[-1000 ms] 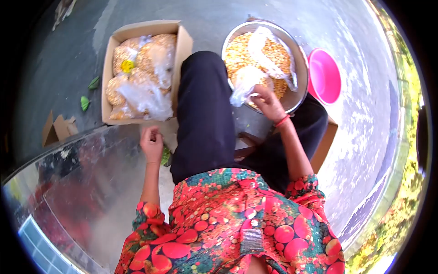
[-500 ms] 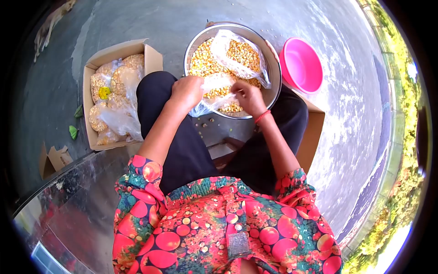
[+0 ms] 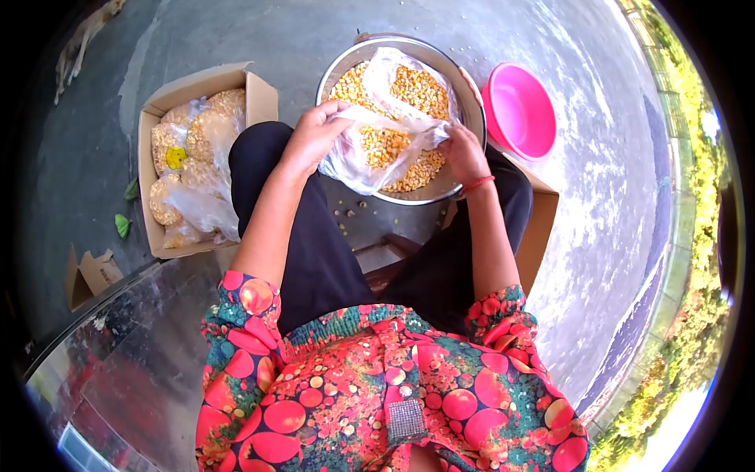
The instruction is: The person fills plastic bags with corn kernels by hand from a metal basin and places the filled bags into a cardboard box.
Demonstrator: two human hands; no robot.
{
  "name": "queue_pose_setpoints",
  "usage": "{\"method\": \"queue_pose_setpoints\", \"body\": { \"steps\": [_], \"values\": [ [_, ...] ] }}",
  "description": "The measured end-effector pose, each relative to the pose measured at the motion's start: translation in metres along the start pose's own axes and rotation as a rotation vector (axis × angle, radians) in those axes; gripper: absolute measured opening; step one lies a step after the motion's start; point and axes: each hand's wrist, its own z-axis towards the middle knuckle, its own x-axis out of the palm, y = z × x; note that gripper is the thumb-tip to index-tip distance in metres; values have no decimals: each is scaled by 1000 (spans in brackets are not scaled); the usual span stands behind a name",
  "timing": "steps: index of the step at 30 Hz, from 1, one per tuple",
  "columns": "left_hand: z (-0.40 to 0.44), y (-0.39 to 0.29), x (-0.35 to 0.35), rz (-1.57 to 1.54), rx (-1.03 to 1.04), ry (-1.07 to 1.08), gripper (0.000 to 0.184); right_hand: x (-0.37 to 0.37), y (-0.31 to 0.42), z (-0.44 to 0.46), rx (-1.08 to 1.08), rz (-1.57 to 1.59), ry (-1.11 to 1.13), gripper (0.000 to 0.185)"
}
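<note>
A clear plastic bag [image 3: 358,169] is stretched between my two hands over a large metal pot [image 3: 322,88]. My left hand [image 3: 317,135] pinches the bag's left edge at the pot's near-left rim. On the other side, my right hand [image 3: 465,153] grips a bunched part of the same bag near the right rim. Loose yellow corn kernels [image 3: 348,85] fill the pot and show through the bag's film. Another clear bag [image 3: 384,72] with corn kernels lies at the far side of the pot, partly overlapped by the stretched one.
To the left stands a cardboard box [image 3: 147,177] full of bagged pale kernels [image 3: 211,138]. A pink plastic basin [image 3: 519,110] sits right of the pot. Another cardboard box [image 3: 541,228] is partly behind my right leg. A dog [image 3: 79,47] lies at the far left.
My hands have moved apart, the right one going right and the left one slightly left and up. The plastic bag between them has spread wide.
</note>
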Motion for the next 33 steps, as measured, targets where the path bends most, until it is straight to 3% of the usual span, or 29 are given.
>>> {"method": "queue_pose_setpoints", "body": {
  "steps": [4, 9, 11, 13, 16, 18, 19, 21, 22, 24, 25, 28, 31, 33],
  "values": [
    [-7, -7, 6, 23, -113, 59, 20, 12, 30, -25, -143, 133, 181, 20],
    [-16, -6, 14, 63, -143, 68, 22, -12, 43, -37, -34, 141, 270, 18],
    [-18, -6, 16, 177, -196, 172, 21, -21, 46, -36, 147, -51, 203, 18],
    [-16, 3, 18, 312, -245, 316, 20, -19, 53, -41, 174, -179, 218, 18],
    [-14, 22, 21, 549, -83, 386, 24, -22, 52, -36, 247, -427, 155, 15],
    [-12, 33, 23, 588, -54, 388, 26, -41, 33, -16, -643, -1421, -76, 12],
    [-11, 33, 25, 629, -25, 388, 28, -24, 42, -15, -665, -1465, -195, 12],
    [-12, 30, 30, 645, -66, 376, 29, 8, 40, -6, -530, -946, -29, 12],
    [-13, 27, 33, 664, -112, 368, 30, 27, 36, 0, -470, -862, 124, 14],
    [-12, 21, 40, 737, -168, 405, 32, 70, 33, 5, -171, -862, 417, 17],
    [-12, 25, 41, 690, -202, 430, 32, 77, 13, 24, -293, -1013, 490, 19],
    [-15, 33, 42, 516, -228, 480, 30, 92, -43, 65, -584, -1410, 197, 29],
    [-12, 38, 40, 504, -234, 540, 28, 100, -70, 77, -531, -1532, 101, 31],
    [-11, 38, 41, 502, -228, 540, 28, 100, -77, 89, -460, -1480, 155, 30]
  ]
}}
